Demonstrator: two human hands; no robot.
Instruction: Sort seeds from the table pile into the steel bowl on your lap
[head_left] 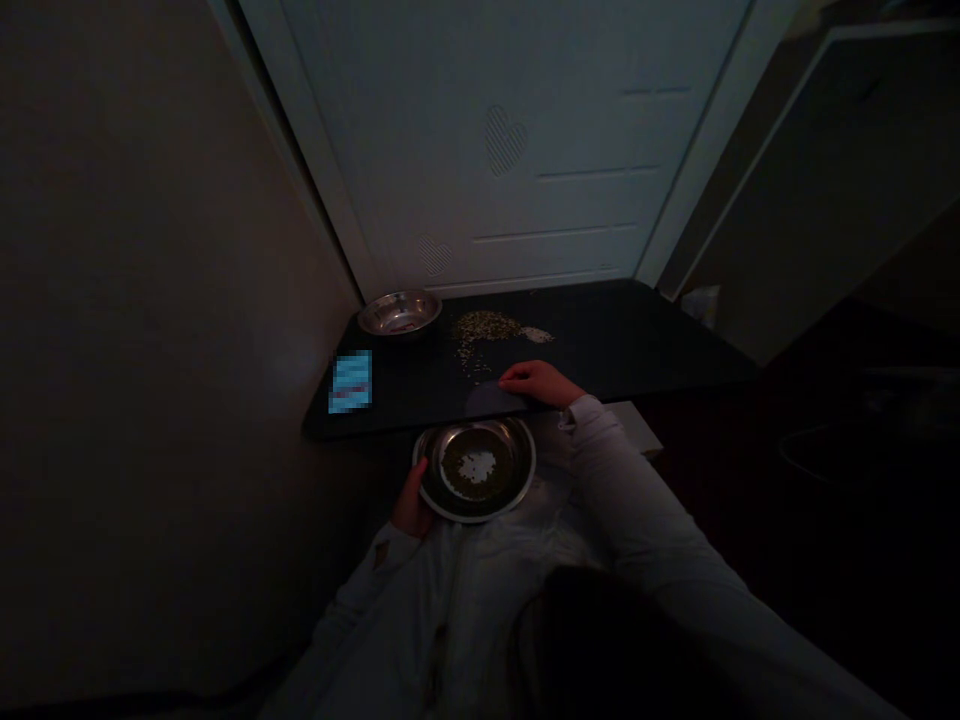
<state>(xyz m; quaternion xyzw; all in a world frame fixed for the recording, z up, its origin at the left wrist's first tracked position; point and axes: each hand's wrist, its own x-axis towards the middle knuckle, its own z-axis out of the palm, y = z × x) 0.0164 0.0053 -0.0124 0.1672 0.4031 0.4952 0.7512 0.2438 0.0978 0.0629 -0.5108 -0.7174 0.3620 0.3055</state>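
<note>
My left hand (412, 502) grips the left rim of a metal bowl (523, 478), thumb over the edge, held just under the front edge of the dark board. Small dark greenish grains (489, 482) lie in that bowl, around a bright patch at its middle. On the board's front edge my right hand (541, 384) is closed, fingers pinched on a flat grey rounded piece (491, 400), whose exact kind is too dim to tell. Beyond it lies a pile of small mixed greenish and pale grains (487, 325), with a whiter heap (536, 335) at its right and stray grains nearer me.
A second metal bowl (409, 298) stands at the board's back left, something reddish in its bottom. In front of it lies a blurred blue packet (350, 381). The dark board (637, 340) meets a white door (585, 130). A wall (187, 300) rises at left.
</note>
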